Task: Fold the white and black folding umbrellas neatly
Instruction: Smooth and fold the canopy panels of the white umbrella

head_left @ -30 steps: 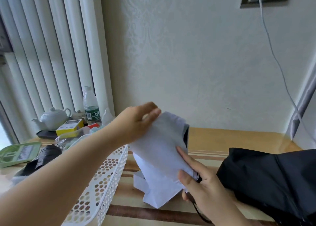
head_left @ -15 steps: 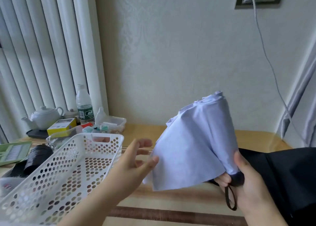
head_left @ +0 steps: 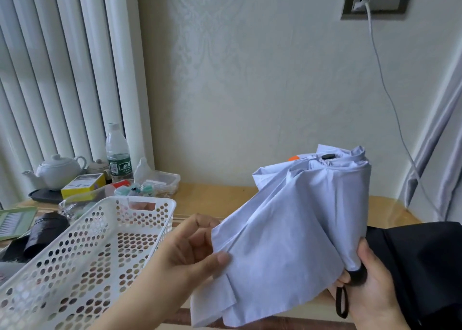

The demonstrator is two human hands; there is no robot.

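Held up over the wooden tabletop [head_left: 215, 199], tip raised toward the wall: a collapsed folding umbrella with loose white fabric canopy [head_left: 295, 229] and a black cap at its top. Gripped at the black handle [head_left: 358, 277] by the right hand [head_left: 375, 289], fingers and thumb curled round it, a black wrist loop [head_left: 341, 302] dangling beneath. Pinched at a fold of the canopy's lower left edge by the left hand [head_left: 192, 252], thumb on the near side of the cloth, fingers bent behind it. Fabric still unrolled, hanging in broad slack pleats below both hands. Lying on the table at far right, just behind the right hand: the second umbrella, a spread heap of black cloth [head_left: 425, 267], not yet folded. At lower left, beside the left forearm: a white perforated plastic basket [head_left: 82, 254] with a cut-out handle. Behind the basket, near the vertical white blinds [head_left: 62, 79]: a white ceramic teapot [head_left: 58, 171] on a dark tray, a yellow carton [head_left: 82, 184], a clear plastic water bottle with a green label [head_left: 117, 152], and a clear lidded plastic box [head_left: 162, 182]. At far left: a rolled black bundle [head_left: 45, 229] and a green card [head_left: 15, 221], too blurred to identify further. On the wall above, a dark socket plate [head_left: 377, 0] with a white cable [head_left: 390, 99] running down.
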